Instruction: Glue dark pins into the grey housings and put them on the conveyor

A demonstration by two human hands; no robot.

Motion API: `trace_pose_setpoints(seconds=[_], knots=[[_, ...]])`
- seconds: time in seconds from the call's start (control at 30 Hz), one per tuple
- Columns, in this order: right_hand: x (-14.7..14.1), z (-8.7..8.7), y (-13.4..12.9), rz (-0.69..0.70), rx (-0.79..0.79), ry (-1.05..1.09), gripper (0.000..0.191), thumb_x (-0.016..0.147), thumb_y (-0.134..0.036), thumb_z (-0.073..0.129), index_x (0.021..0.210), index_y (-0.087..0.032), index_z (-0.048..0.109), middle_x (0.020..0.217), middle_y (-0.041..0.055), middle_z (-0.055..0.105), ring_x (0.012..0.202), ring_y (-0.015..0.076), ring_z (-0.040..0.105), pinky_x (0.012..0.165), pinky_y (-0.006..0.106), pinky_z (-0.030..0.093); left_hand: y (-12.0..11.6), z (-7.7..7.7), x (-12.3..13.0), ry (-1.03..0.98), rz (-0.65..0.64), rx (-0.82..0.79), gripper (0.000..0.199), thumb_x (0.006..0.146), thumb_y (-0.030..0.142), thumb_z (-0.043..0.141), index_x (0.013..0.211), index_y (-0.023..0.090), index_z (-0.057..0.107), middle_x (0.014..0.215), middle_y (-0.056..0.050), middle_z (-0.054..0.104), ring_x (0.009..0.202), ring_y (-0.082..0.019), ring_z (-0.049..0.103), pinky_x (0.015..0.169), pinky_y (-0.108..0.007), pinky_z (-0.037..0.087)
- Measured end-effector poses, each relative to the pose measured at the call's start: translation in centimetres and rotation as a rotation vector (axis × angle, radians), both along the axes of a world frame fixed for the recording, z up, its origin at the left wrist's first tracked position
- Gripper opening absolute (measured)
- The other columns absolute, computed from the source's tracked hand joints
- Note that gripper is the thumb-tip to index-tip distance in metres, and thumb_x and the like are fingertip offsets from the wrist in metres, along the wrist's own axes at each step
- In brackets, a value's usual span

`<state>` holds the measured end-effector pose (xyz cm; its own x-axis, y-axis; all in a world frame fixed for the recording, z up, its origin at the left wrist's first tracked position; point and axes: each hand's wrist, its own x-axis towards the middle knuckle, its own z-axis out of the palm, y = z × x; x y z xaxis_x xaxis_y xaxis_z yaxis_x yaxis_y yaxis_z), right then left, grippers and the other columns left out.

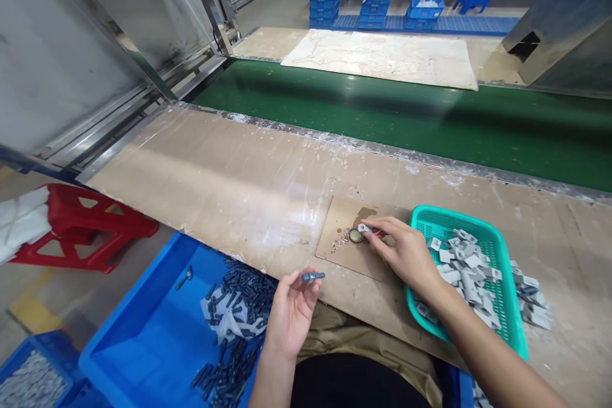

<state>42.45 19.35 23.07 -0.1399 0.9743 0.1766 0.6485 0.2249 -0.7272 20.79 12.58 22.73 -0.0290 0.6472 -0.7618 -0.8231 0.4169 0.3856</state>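
Tabletop (229,172): open surface along its left half, green belt (335,95) beyond its far edge. Blue bin (148,325) below the near edge. Green basket (502,268) of grey blocks (471,261) flanks the right hand (406,252), whose grip pinches a grey block (364,228) over the cardboard (344,255), near the near edge. Left hand (294,315) grips a dark pin (312,276). Lettering: none legible.

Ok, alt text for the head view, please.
Left hand holds a dark part; right hand pinches a pale block by a round dish on cardboard. Right: green basket of pale blocks; lower left: blue bin of dark parts.
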Motion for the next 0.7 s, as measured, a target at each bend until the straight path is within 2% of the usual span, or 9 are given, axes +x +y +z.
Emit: trace_pose_setpoints(seconds=[0.1,0.2,0.3,0.37,0.43,0.53,0.7], knots=[[0.0,0.2,0.0,0.0,-0.018,0.044,0.024,0.087,-0.034,0.054,0.1,-0.02,0.07,0.098,0.0101,0.069,0.086,0.0241,0.065,0.076,0.039,0.054,0.1,-0.3,0.8,0.005,-0.072,0.058,0.003,0.075,0.007,0.067,0.078,0.007,0.068,0.083,-0.009,0.07,0.073,-0.015,0.068,0.067,-0.018,0.057],[0.0,0.9,-0.2,-0.048,-0.096,0.158,0.025,0.083,-0.037,0.06,0.098,-0.019,0.07,0.098,0.0102,0.07,0.085,0.0243,0.066,0.079,0.04,0.053,0.2,-0.5,1.7,0.012,-0.16,0.196,0.03,0.064,0.006,0.078,0.091,0.011,0.067,0.094,-0.006,0.069,0.087,-0.019,0.067,0.08,-0.025,0.056],[0.0,2.3,-0.9,-0.097,-0.315,0.397,0.031,0.075,-0.043,0.068,0.092,-0.017,0.07,0.092,0.0105,0.072,0.082,0.0246,0.068,0.078,0.038,0.055,0.4,-0.3,2.7,0.05,-0.179,0.291,0.038,0.06,0.01,0.083,0.094,0.013,0.066,0.091,-0.005,0.069,0.087,-0.018,0.067,0.085,-0.029,0.054],[-0.2,3.4,-1.7,-0.083,-0.46,0.526,0.034,0.068,-0.044,0.074,0.088,-0.016,0.07,0.084,0.0102,0.072,0.076,0.0238,0.069,0.073,0.036,0.056,0.7,0.0,3.4,0.068,-0.189,0.309,0.037,0.059,0.015,0.085,0.09,0.011,0.066,0.086,-0.006,0.069,0.084,-0.018,0.067,0.083,-0.028,0.054],[-0.5,4.3,-2.7,-0.073,-0.539,0.598,0.035,0.064,-0.043,0.077,0.084,-0.015,0.071,0.079,0.0099,0.072,0.072,0.0226,0.068,0.07,0.034,0.057,1.0,0.4,4.1,0.077,-0.196,0.316,0.039,0.056,0.018,0.086,0.088,0.01,0.067,0.083,-0.008,0.07,0.082,-0.019,0.067,0.08,-0.03,0.054],[-0.9,4.9,-3.9,-0.095,-0.571,0.672,0.033,0.061,-0.042,0.08,0.079,-0.016,0.071,0.076,0.0095,0.072,0.069,0.0208,0.068,0.067,0.031,0.057,1.2,0.7,4.9,0.098,-0.197,0.32,0.043,0.052,0.021,0.088,0.088,0.009,0.068,0.083,-0.01,0.071,0.081,-0.021,0.067,0.08,-0.033,0.054],[-1.2,4.5,-4.7,-0.117,-0.569,0.691,0.034,0.056,-0.039,0.084,0.076,-0.016,0.07,0.072,0.0086,0.072,0.063,0.0194,0.067,0.06,0.029,0.056,0.9,0.9,5.7,0.187,-0.213,0.329,0.042,0.05,0.025,0.089,0.085,0.011,0.071,0.083,-0.01,0.072,0.08,-0.021,0.067,0.076,-0.031,0.055]])
